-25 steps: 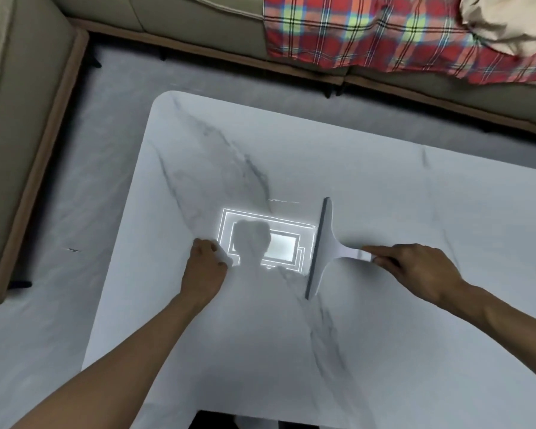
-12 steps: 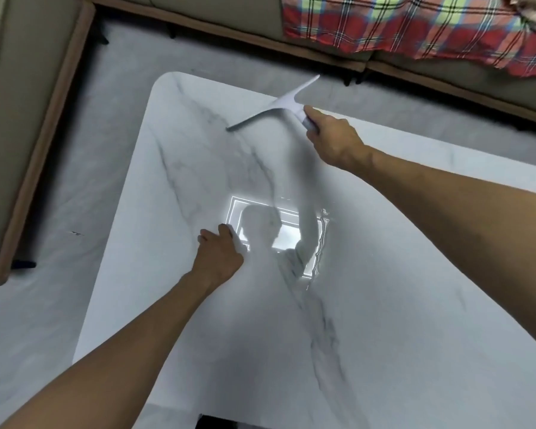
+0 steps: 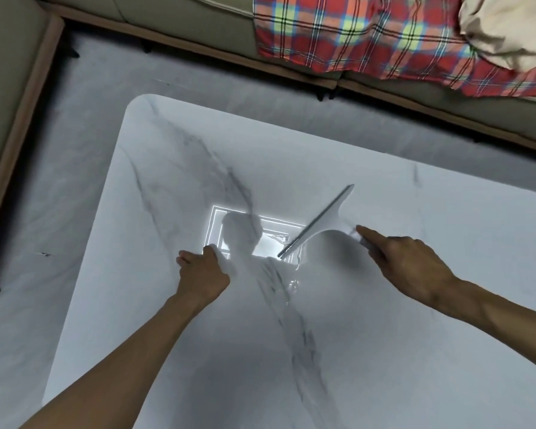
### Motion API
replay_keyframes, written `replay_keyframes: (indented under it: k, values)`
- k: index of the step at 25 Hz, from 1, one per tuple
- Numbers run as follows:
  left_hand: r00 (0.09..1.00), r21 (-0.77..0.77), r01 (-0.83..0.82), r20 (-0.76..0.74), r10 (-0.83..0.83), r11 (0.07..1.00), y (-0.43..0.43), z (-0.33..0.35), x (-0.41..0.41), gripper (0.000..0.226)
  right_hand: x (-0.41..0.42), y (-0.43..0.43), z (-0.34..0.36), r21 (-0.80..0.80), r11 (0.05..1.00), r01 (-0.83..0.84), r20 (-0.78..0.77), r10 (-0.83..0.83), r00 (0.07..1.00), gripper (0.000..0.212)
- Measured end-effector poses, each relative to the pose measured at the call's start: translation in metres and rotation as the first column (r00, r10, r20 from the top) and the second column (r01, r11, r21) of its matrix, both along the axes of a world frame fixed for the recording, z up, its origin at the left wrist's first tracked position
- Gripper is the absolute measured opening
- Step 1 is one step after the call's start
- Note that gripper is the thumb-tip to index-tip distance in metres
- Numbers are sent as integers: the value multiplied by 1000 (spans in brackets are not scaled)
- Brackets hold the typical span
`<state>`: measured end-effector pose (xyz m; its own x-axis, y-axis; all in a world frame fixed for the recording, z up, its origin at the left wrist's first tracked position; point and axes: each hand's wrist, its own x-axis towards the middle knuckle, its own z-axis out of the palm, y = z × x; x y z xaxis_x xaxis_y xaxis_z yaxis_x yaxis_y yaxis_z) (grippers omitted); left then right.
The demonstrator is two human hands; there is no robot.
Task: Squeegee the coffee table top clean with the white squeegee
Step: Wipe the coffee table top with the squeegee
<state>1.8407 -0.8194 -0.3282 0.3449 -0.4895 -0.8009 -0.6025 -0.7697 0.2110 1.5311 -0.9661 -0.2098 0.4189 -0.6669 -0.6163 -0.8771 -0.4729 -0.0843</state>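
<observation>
Marble coffee table [image 3: 430, 320] by sofa [image 3: 183, 23]; right hand [image 3: 415, 267] grips white squeegee [image 3: 327, 220], left hand [image 3: 203, 274] rests.

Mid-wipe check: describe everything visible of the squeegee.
White, plastic-looking and T-shaped, the squeegee has a long straight blade with a grey strip, flaring into a short handle. It sits diagonally on the table, blade edge seemingly down, near end over the bright reflection. The right hand grips the handle, forefinger along it.

Left hand [image 3: 203, 278] rests palm-down, arm outstretched; right hand [image 3: 412, 267] grips the white squeegee [image 3: 325, 221], forefinger extended.
</observation>
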Motion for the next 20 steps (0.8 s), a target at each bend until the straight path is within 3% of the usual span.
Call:
replay_keyframes:
  k: [4,9,13,16,20]
  values:
    - [999,14,-36,18,36,999,-3,7,-4,56,43,-54,-13,-94,956,278,216,-253,943,38]
    - [1000,4,-23,16,23,1000,0,1,-6,60,100,-95,-47,-32,854,519,239,-497,834,25]
    - [1000,8,-20,22,20,1000,1,1,-8,61,74,-49,-49,-109,919,378,150,-361,921,38]
    - [1000,14,-7,28,7,1000,-1,3,-10,59,32,7,-34,-49,940,337,82,-332,940,50]
    - [999,5,-20,39,20,1000,-1,5,-12,58,-2,55,-1,70,945,319,-41,-316,948,50]
